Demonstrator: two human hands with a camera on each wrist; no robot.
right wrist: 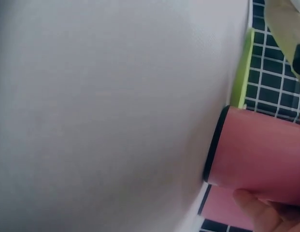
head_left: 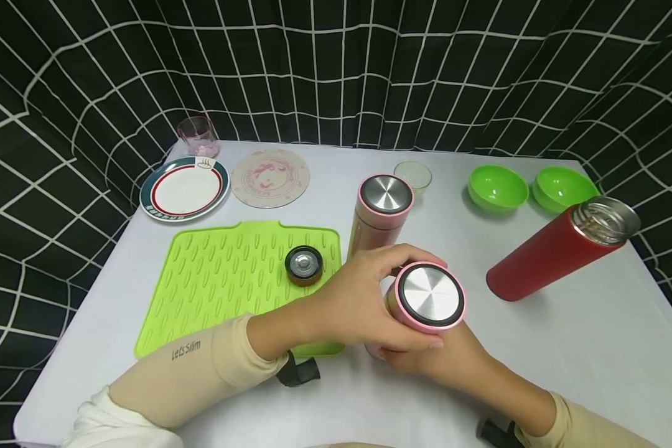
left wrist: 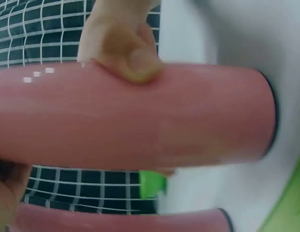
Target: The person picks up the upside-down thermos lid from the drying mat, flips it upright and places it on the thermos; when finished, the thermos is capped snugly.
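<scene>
A pink thermos (head_left: 431, 295) with a brushed steel top stands upright between both hands. My left hand (head_left: 358, 298) grips it around the lid, thumb on the near side and fingers on the far side. Lower down, my right hand (head_left: 453, 358) holds the pink body, its thumb pressed on the wall in the left wrist view. The thermos's dark base edge (right wrist: 216, 145) is at the white table surface. Just behind it stands a second pink thermos (head_left: 383, 205), lid on.
A lidless red thermos (head_left: 554, 255) stands at right. An upturned lid (head_left: 303, 264) sits on the green mat (head_left: 218, 280). Behind are two green bowls (head_left: 497, 186), a small clear glass (head_left: 413, 176), a round mat (head_left: 270, 178), a plate (head_left: 187, 190) and a pink glass (head_left: 198, 135).
</scene>
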